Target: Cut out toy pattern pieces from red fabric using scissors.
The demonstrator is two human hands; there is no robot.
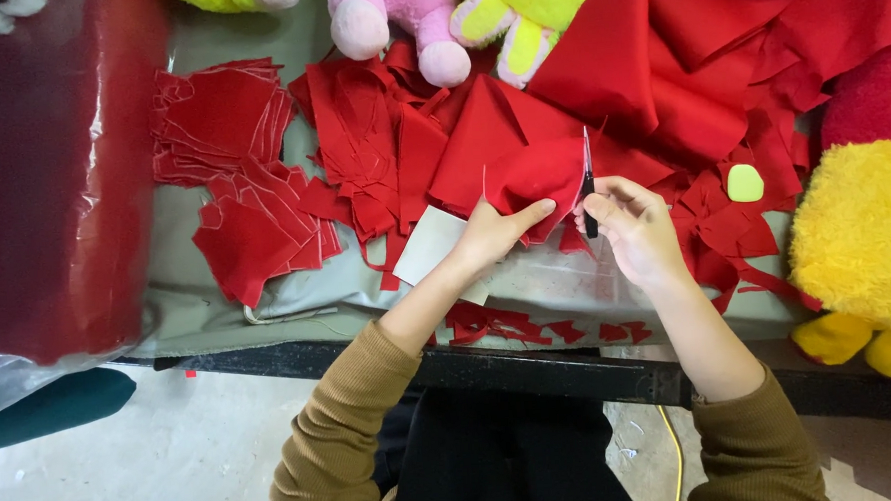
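My left hand (495, 233) pinches a piece of red cloth (537, 176) and holds it up over the table's front part. My right hand (635, 230) grips a pair of black scissors (588, 189), blades pointing up, their edge against the cloth's right side. A pale card template (427, 243) lies under my left wrist. Both arms wear olive-brown knitted sleeves.
Stacks of cut red shapes (237, 169) lie at the left. Loose red fabric (718, 58) and scraps cover the right. A roll of red material in plastic (52, 178) lies far left. Plush toys stand at the back (405, 22) and right (860, 232). The grey table cover (297, 297) ends at a black edge.
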